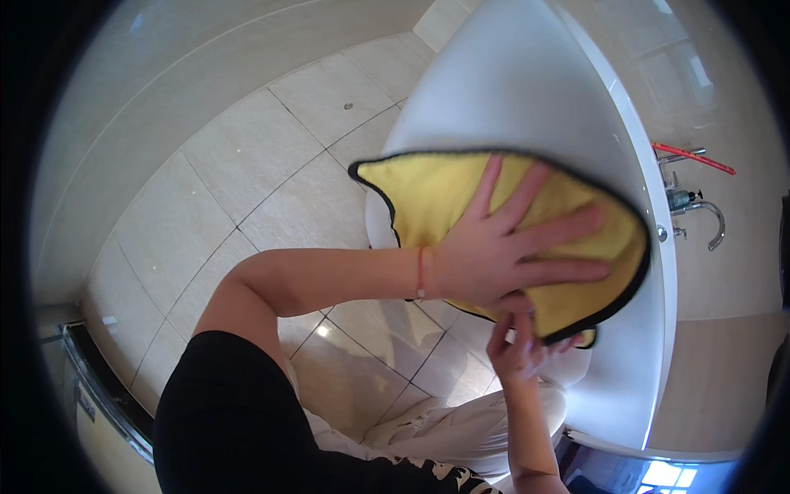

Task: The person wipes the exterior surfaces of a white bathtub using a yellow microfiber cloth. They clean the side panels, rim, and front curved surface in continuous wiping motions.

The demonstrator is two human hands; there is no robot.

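Note:
A yellow cloth [426, 185] with black edging is spread in front of a white bathtub [494, 92] and covers part of its side. My left hand [494, 247] lies over the cloth, palm down, fingers spread wide and slightly blurred. An orange-red string bracelet [421, 272] circles that wrist. At the cloth's lower edge, my right hand [521, 352] grips the fabric, with fingertips showing beyond the black border. The left thumb comes close to the right fingers; whether they touch is unclear.
Beyond the tub's rim [663, 296] are a chrome curved faucet [716, 222], a pump bottle [681, 198] and a long red strip [694, 157]. Beige floor tiles [296, 191] with a small drain [348, 106] extend left. A dark-edged frame [105, 376] stands at lower left.

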